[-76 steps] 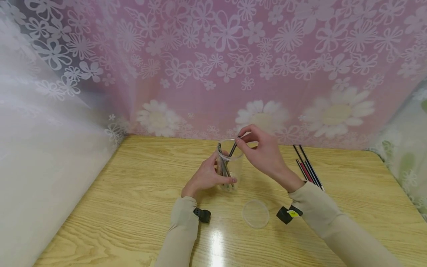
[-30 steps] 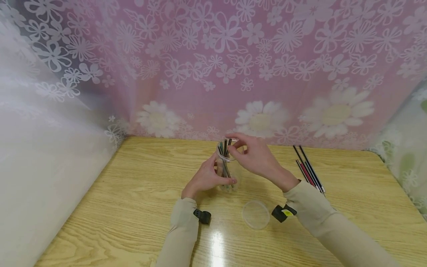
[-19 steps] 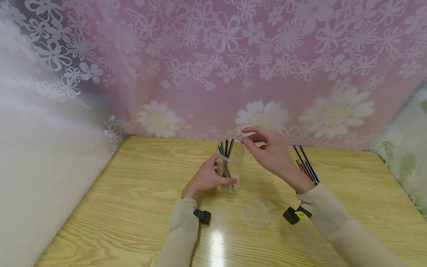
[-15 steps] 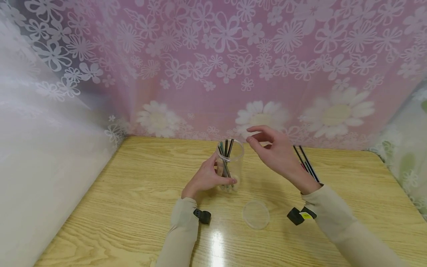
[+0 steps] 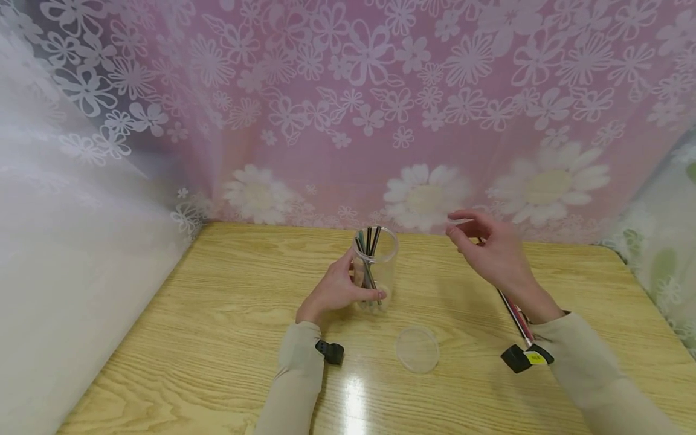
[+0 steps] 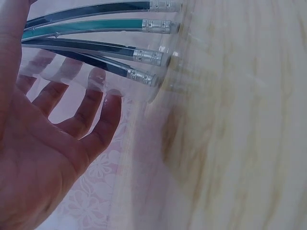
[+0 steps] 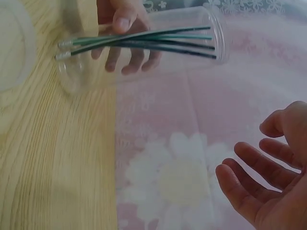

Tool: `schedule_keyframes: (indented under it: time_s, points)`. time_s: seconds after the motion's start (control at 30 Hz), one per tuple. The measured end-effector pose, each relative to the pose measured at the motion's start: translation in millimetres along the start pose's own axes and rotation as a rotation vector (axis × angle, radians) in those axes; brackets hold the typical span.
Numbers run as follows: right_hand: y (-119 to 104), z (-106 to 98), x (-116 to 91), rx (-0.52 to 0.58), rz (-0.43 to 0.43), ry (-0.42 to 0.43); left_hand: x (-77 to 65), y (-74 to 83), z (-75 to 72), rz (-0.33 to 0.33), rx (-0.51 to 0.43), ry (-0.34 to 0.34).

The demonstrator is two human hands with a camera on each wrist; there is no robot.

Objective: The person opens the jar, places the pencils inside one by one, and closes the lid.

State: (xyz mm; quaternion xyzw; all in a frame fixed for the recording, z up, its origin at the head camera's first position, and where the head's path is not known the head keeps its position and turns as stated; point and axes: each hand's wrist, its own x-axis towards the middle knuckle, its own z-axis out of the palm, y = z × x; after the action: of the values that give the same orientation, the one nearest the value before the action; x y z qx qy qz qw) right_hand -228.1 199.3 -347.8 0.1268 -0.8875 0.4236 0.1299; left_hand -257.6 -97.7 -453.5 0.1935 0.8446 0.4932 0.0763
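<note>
A clear plastic jar (image 5: 387, 275) stands upright on the table, and my left hand (image 5: 336, 289) grips its side, thumb in front and fingers behind. Several pencils (image 7: 144, 40), dark and green, lean inside it. Their metal eraser ends (image 6: 158, 26) rest toward the bottom of the jar. My right hand (image 5: 497, 251) is raised to the right of the jar, its fingers loosely bent and holding nothing. Beneath that hand and wrist lie more pencils (image 5: 515, 317), dark ones and a red one, mostly hidden by the arm.
A round clear lid (image 5: 417, 349) lies flat on the wooden table (image 5: 234, 314), in front of the jar. A pink flowered curtain (image 5: 326, 151) hangs along the back edge, with pale sheeting (image 5: 81, 254) at the left side.
My right hand has put a dark pencil into the jar, let go of it, and moved right toward the loose pencils. My left hand has kept its grip on the jar.
</note>
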Motion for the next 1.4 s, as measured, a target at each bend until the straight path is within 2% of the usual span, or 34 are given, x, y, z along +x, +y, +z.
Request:
schedule_keyframes:
  time_s: [0.4,0.8,1.1,1.4]
  points:
    - [37.8,-22.8,-10.0,-0.085,0.039,0.09,0.0,2.3,-1.4,-0.011,0.0,0.0]
    - [75.5,-36.5,-18.5,-0.171,0.124,0.078,-0.9,0.8,-0.7,-0.013,0.007,0.011]
    - [108.3,-36.4,-27.5,-0.244,0.173,0.003,-1.3,-0.1,-0.3,-0.017,0.017,0.016]
    - [134.9,-30.2,-34.8,-0.28,0.188,-0.084,-1.1,0.2,-0.1,-0.025,0.006,0.01]
